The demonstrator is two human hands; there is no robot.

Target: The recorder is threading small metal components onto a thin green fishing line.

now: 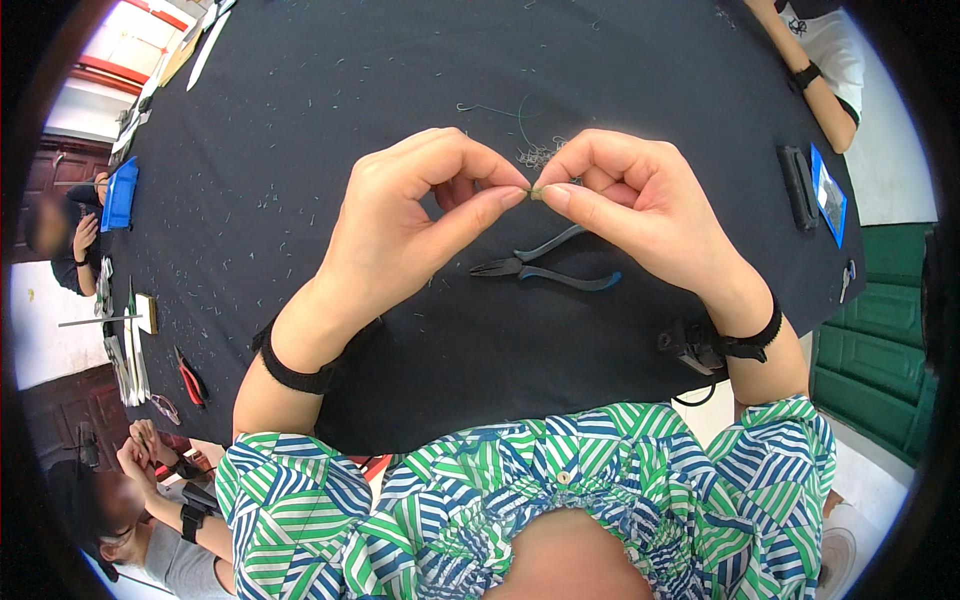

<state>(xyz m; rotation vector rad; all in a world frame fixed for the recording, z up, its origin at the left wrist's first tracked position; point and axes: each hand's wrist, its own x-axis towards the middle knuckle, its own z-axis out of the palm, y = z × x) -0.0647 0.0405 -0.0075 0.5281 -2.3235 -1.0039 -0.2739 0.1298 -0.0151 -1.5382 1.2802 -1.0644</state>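
Note:
My left hand (pixel 405 205) and my right hand (pixel 640 205) meet over the black-covered table, each with thumb and forefinger pinched. A tiny greenish-tan bit (pixel 537 193) shows between their fingertips, too small to name. Just beyond my right fingers lies a small tangled heap of thin silvery wire pieces (pixel 533 157), partly hidden by that hand. A thin teal line (pixel 495 109) curves away from the heap and ends in a small hook-like bend. Below my hands rest pliers (pixel 515 267) with grey-blue handles, spread apart; my right hand covers part of one handle.
Short thread scraps dot the black cloth (pixel 300 200). Red-handled cutters (pixel 189 380) lie at the left edge, near a blue tray (pixel 120 193). A black case (pixel 797 188) and a blue packet (pixel 828 197) are at the right. Other people sit at the left and far right.

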